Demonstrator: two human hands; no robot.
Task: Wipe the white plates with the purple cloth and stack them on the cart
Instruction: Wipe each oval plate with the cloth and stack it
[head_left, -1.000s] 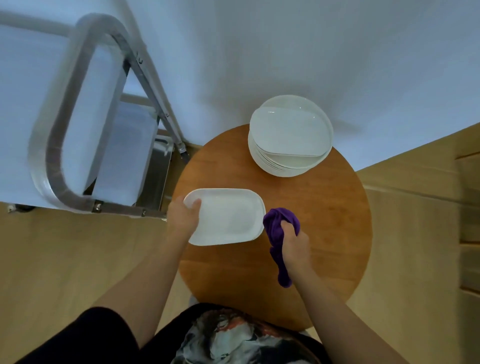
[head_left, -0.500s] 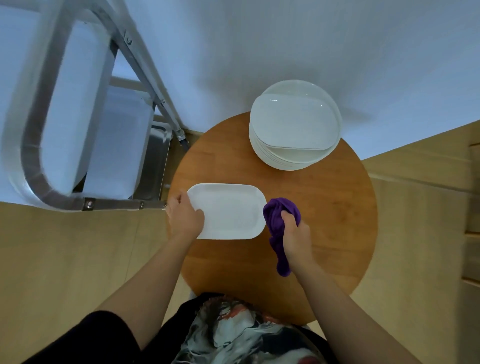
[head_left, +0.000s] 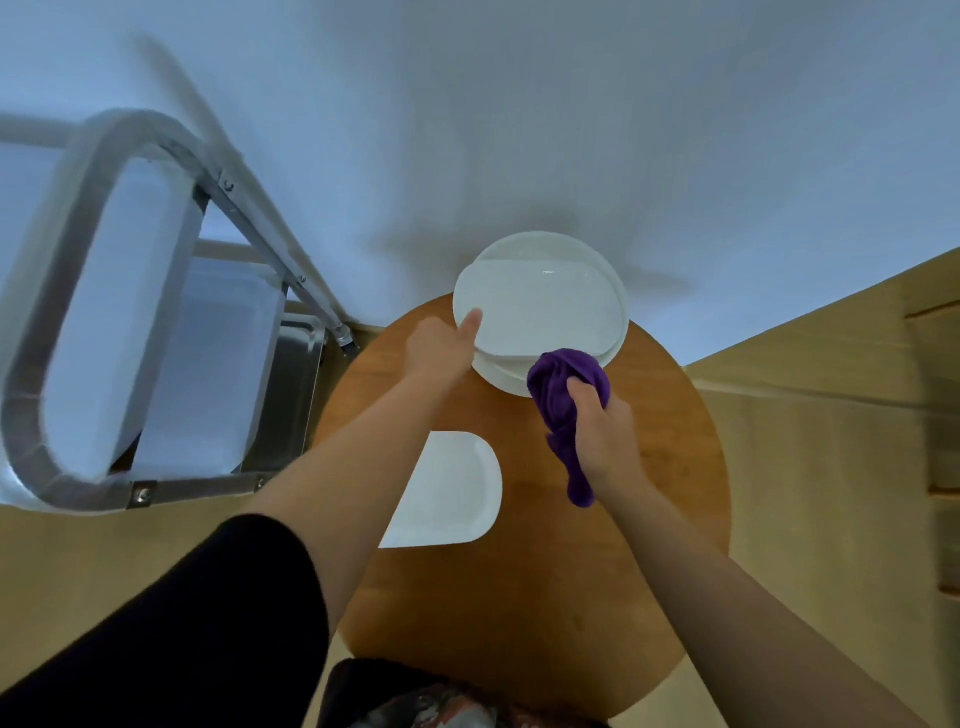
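A stack of white plates (head_left: 540, 312) stands at the far edge of the round wooden table (head_left: 654, 519), with a rectangular plate on top. My left hand (head_left: 441, 345) holds that top plate at its left edge, thumb lying on the rim. My right hand (head_left: 597, 431) grips the bunched purple cloth (head_left: 563, 387), which touches the near edge of the stack and hangs down over the table. A single rectangular white plate (head_left: 457, 488) lies flat on the table nearer me, its left part hidden under my left forearm.
The metal cart (head_left: 47, 332) stands to the left of the table, its tubular handle frame uppermost and a steel shelf (head_left: 291, 395) lower down beside the table edge. A pale wall runs behind, and wooden floor surrounds the table.
My left hand let go of the single plate on the table and reached forward to the stack. My right hand moved the cloth up to the stack's near edge.
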